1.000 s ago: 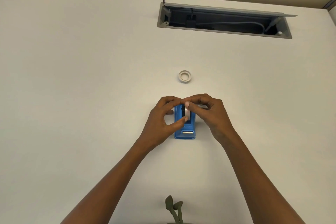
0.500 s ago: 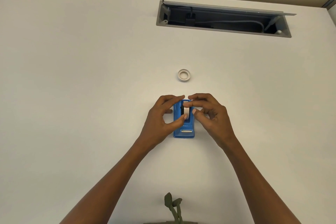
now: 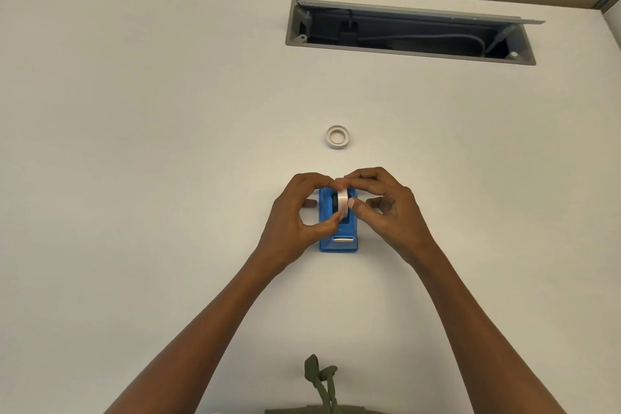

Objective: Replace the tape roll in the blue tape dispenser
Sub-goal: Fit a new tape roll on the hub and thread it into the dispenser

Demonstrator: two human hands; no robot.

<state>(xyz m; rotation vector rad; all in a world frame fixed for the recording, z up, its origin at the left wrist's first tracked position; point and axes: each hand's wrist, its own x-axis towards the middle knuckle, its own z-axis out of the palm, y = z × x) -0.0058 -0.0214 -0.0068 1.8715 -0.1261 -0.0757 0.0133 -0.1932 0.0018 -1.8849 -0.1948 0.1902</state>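
The blue tape dispenser [image 3: 338, 239] stands on the white desk [image 3: 168, 178], its metal cutter at the near end. A white tape roll [image 3: 342, 201] stands on edge in the dispenser's well, beside a black hub. My left hand [image 3: 299, 212] pinches the roll from the left with thumb and forefinger. My right hand [image 3: 383, 205] holds it from the right, thumb on its side and forefinger over its top. A second, thin white tape ring [image 3: 337, 136] lies flat on the desk beyond the dispenser.
An open grey cable hatch [image 3: 408, 33] with cords inside is set into the desk at the back right. An olive green strap [image 3: 321, 380] pokes up at the near edge. The desk's far edge curves at the back left.
Both hands have stayed on the roll over the dispenser. The right fingers shifted slightly along the roll's top and side, and the roll sits a little lower in the well.
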